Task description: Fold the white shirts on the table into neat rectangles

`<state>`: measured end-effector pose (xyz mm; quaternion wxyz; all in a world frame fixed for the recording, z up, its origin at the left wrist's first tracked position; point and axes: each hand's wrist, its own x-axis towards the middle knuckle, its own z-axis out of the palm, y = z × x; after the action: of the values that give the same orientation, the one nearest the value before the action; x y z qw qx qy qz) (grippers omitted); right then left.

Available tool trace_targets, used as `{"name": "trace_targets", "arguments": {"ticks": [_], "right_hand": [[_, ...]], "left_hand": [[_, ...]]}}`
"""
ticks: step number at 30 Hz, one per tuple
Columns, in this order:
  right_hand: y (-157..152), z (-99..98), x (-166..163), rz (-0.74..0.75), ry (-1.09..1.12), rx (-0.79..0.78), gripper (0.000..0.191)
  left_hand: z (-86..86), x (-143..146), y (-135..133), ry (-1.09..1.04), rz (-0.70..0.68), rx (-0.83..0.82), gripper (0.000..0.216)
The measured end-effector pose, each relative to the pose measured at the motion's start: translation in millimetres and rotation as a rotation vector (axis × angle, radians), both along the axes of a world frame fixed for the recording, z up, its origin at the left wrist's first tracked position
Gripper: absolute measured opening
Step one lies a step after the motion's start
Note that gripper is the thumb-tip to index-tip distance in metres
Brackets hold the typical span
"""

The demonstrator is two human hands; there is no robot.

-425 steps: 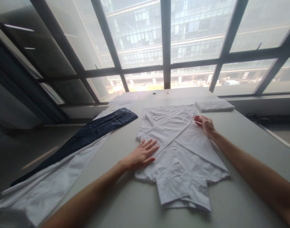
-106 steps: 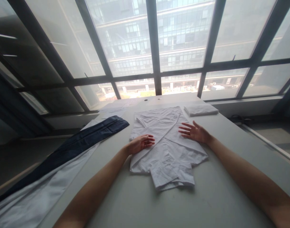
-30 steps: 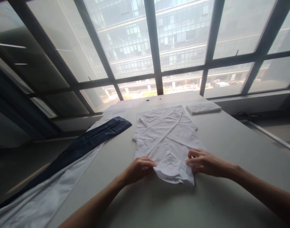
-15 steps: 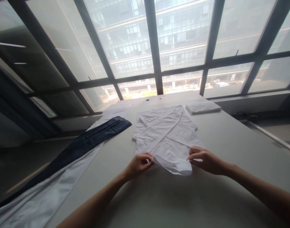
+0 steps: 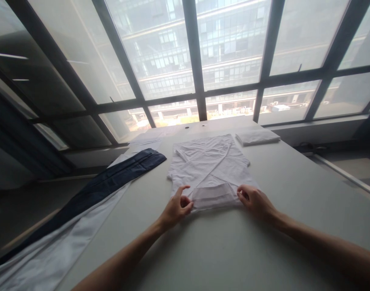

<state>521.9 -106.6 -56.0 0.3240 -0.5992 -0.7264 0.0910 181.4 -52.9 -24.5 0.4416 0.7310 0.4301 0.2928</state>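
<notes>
A white shirt (image 5: pixel 209 163) lies on the table, its sleeves laid crosswise over the body. Its near end is turned up into a flat band (image 5: pixel 215 195). At the band's left corner is my left hand (image 5: pixel 174 207), index finger raised away from the thumb and the other fingers curled; the thumb tip is beside the cloth edge. My right hand (image 5: pixel 257 202) has its fingers bent together on the band's right corner, pinching the cloth there; the fingertips are partly hidden.
The white table (image 5: pixel 294 190) reaches to the tall windows. Dark blue trousers (image 5: pixel 121 173) and white cloth (image 5: pixel 81 238) lie along its left edge. A folded white cloth (image 5: pixel 257 136) rests at the back right. Two small dark holes are at the far end.
The shirt's near end, held up and curled half a second ago, now lies folded flat on the shirt. My left index finger has lifted and spread from the thumb.
</notes>
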Motion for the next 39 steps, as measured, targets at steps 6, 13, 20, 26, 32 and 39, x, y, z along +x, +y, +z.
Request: {"name": "trace_targets", "arguments": {"ticks": [6,13,20,26,32,39], "right_hand": [[-10,8.1,-5,0.094,-0.082,0.204,0.022],[-12,16.3,-10,0.394,-0.197,0.197,0.023],[-13,18.8,-10,0.379,-0.229,0.145,0.023],[-12,21.5,-9,0.356,-0.237,0.142,0.026],[-12,21.5,-8,0.277,-0.252,0.156,0.031],[-19,18.8,-16,0.540,-0.339,0.054,0.071]], "left_hand": [[3.9,1,-3,0.103,-0.006,0.152,0.051],[-2.7,0,3,0.244,-0.013,0.410,0.028],[13.4,1,-9,0.393,-0.241,0.760,0.038],[-2.1,-2,-3,0.684,-0.472,0.710,0.059],[-6.7,-2,-2,0.713,-0.445,0.679,0.060],[-5.6,-3,-4,0.762,-0.489,0.605,0.070]]}}
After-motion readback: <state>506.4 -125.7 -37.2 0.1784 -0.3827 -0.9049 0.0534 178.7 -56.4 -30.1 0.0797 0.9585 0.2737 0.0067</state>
